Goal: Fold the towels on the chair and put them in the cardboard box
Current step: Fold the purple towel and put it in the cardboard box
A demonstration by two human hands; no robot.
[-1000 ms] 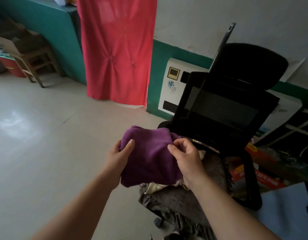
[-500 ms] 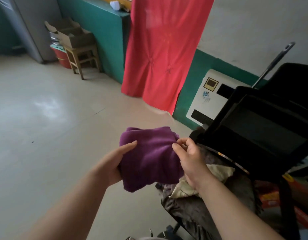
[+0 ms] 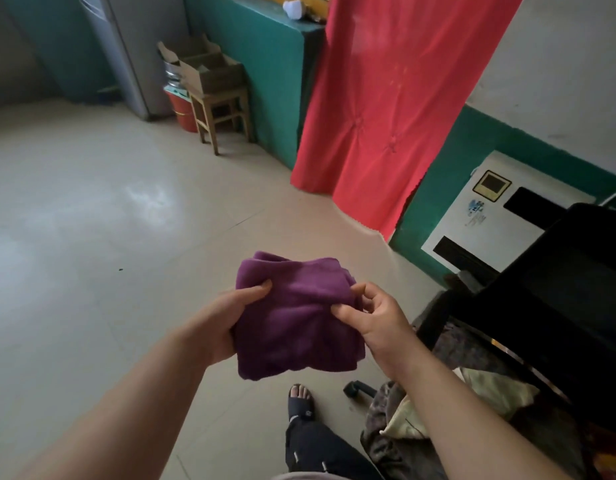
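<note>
Pale tiled floor (image 3: 92, 237) beneath you, your left hand (image 3: 227, 317) gripping the folded purple towel (image 3: 296, 317) thumb on top, your right hand (image 3: 375, 320) pinching its right edge, cardboard box (image 3: 209, 69) on a far stool (image 3: 223, 112), chair (image 3: 528, 306) beside you.

Both forearms bare, no sleeves in view, no watch or rings seen on left hand (image 3: 227, 313) or right hand (image 3: 375, 320). Dark trouser leg (image 3: 320, 452) at 6 o'clock, small pale marks on fabric. Dark open-toe slipper (image 3: 301, 405) on foot, toes showing. Strip of pale shirt hem (image 3: 306, 476) at bottom edge.
</note>
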